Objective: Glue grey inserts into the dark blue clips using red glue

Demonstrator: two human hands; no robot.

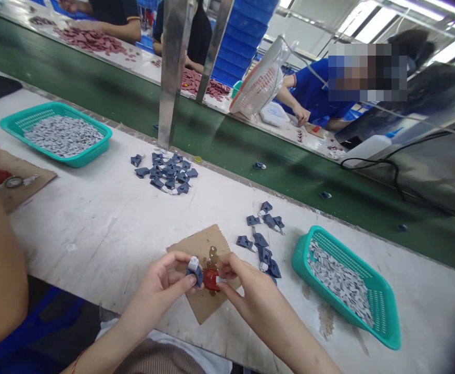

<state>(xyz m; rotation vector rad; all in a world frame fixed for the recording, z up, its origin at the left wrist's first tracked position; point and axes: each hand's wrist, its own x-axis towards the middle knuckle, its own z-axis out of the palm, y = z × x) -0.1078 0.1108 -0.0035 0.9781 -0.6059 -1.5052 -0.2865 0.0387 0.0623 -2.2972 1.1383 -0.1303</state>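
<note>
My left hand [167, 278] grips a dark blue plastic part [195, 276] with a light grey piece on its top end, thumb and fingers closed round it. Just beside it, a small red dish or cap [210, 279] sits over a brown cardboard square [202, 306]. Fingers of my right hand [235, 276] are pinched at the red dish's right edge, on a small light grey piece [220, 280] that is mostly covered. Shiny brownish drops [212, 255] lie on the cardboard behind the dish.
Loose blue parts lie in a pile [170, 171] and a group [264, 240]. Green baskets of small grey pieces stand at right [383, 306] and left [94, 156]. A green conveyor belt [227, 140] runs behind. Another person's arm [1, 259] is at left; other people work across.
</note>
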